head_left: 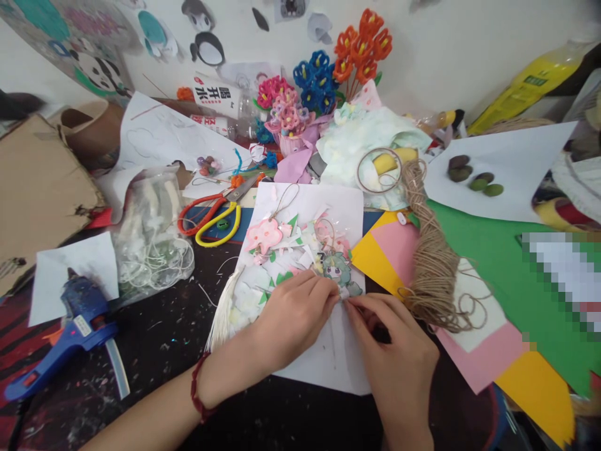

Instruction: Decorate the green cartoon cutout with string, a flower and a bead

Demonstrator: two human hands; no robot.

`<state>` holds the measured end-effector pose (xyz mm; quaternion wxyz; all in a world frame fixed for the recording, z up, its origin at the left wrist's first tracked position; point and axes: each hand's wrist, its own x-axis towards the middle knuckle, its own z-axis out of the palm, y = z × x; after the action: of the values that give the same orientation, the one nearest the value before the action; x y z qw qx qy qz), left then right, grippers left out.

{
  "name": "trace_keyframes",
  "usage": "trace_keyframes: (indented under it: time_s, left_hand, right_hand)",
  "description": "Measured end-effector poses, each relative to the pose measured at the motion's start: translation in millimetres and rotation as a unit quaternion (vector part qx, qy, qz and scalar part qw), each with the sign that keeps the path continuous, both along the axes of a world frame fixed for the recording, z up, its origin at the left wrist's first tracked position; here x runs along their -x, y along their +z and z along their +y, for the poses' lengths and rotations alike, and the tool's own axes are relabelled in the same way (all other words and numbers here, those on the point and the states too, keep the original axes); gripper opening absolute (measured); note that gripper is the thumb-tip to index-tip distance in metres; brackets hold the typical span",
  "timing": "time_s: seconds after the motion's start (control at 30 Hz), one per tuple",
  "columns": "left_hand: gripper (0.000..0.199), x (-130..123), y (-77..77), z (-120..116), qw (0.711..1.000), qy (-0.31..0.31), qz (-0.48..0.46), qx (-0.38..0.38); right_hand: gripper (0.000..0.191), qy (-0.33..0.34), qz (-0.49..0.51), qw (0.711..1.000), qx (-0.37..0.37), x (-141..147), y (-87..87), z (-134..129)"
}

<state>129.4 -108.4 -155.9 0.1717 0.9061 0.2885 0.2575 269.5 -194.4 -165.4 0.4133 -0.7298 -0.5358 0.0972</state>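
Dark, paint-flecked tabletop (164,354) fills the lower part of the frame beneath a pale wall (441,56). At the centre, the left hand (298,319), with a dark red braided band (196,389) round its wrist, and the right hand (399,351) come fingertip to fingertip, nearly touching. Both have thumb and forefinger drawn together at the lower edge of a green-haired cartoon figure cutout (334,268); whether they are clamped on its edge or on something thinner, I cannot tell. Cutout and fingertips are over a white paper sheet (323,369) in the middle of the frame. On that sheet, up and left of the fingers, lies a pink flower-shaped ornament (264,237) with a cord loop, and a cream thread tassel (223,310) hangs over its left edge.

Further out, metal scissors with red and yellow handles (231,202) lie just left of the sheet's top. A blue glue gun (85,319) rests at the lower left, near a clear plastic bag (153,228) of white cord. Right of centre, a bundle of brown twine (429,250) crosses coloured paper. Blue looped flowers (315,81) and orange looped flowers (364,47) stand at the top.
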Motion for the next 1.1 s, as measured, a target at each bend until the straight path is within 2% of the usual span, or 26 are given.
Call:
trace_keyframes:
  time_s: [0.17, 0.37, 0.53, 0.63, 0.77, 0.9, 1.0, 1.1]
  left_hand:
    - [0.016, 0, -0.2, 0, 1.0, -0.004, 0.012, -0.018]
    - [0.018, 2, -1.0, -5, 0.993, -0.024, 0.076, -0.085]
    - [0.02, 1, -0.1, -8, 0.986, -0.034, 0.094, -0.132]
    - [0.019, 2, 0.1, -9, 0.984, -0.034, 0.094, -0.149]
    - [0.018, 4, -1.6, -10, 0.98, -0.029, 0.089, -0.173]
    - [0.015, 7, -2.8, -11, 0.977, -0.032, 0.09, -0.19]
    - [0.02, 9, -0.1, -11, 0.975, -0.036, 0.095, -0.196]
    - [0.024, 9, 4.7, -11, 0.976, -0.047, 0.095, -0.192]
  right_hand:
    - [0.007, 0.009, 0.001, 1.0, -0.006, 0, -1.3, 1]
    - [0.004, 0.01, 0.02, 1.0, 0.003, 0, 0.5, 0]
    - [0.02, -0.043, -0.02, 0.999, -0.001, 0, -2.2, 4]
    - [0.023, -0.036, -0.029, 0.999, 0.015, -2, -2.0, 10]
    - [0.016, -0.026, 0.03, 0.996, 0.074, -7, 2.9, 17]
    - [0.016, -0.024, 0.143, 0.983, 0.116, -11, 3.9, 18]
    - [0.021, -0.006, 0.223, 0.965, 0.138, -16, 2.5, 17]
    - [0.035, 0.012, 0.277, 0.949, 0.152, -22, 2.7, 17]
